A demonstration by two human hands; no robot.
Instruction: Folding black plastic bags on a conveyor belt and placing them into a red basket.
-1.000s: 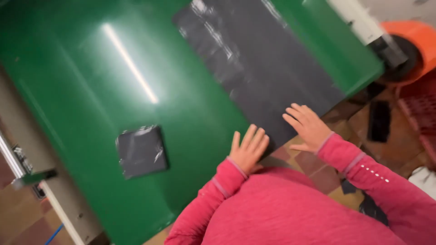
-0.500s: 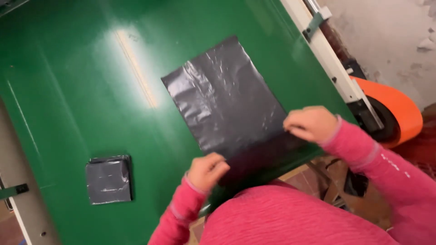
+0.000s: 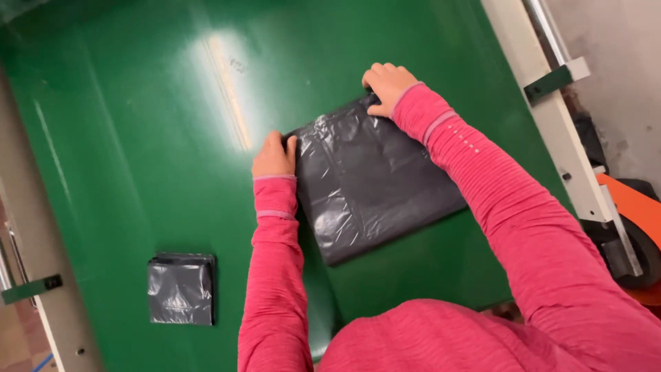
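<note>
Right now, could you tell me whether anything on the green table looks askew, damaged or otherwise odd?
Nothing stands out. The left hand and right hand press the far corners of a dark grey plastic bag lying flat, crinkled but untorn, on the green table. A folded grey bag sits neatly nearer the left edge.

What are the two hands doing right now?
Left hand: closed, gripping the grey plastic bag at its far left corner.
Right hand: closed, gripping the bag's far right corner.

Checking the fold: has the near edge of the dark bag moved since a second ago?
Yes. The bag is folded over: both hands, left and right, carried its near edge away from the table front edge, toward the far side.
</note>
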